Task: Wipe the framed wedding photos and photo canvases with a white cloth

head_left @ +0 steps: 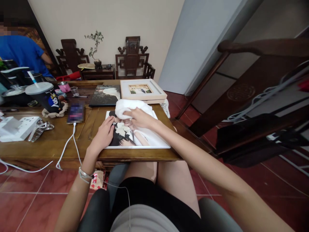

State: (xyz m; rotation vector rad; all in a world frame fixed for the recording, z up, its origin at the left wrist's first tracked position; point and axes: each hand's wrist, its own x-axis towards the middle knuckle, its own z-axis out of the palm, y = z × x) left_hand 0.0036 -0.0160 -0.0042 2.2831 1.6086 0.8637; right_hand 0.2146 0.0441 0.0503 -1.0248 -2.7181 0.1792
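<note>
At frame centre, the right hand (pixel 142 118), fingers pinching a fluffy white cloth (pixel 125 105), apparently wipes a rectangular photo-printed panel (pixel 136 137); next strokes call for the left hand (pixel 103 133), fingers loosely spread, bracing its edge.

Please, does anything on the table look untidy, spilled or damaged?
I see no spill or clear damage. Slightly untidy: a shiny, crumpled wrapper lies beside the white power strip, and a white cable droops over the front edge of the table. The photo panel under the left hand and white cloth looks flat.
</note>
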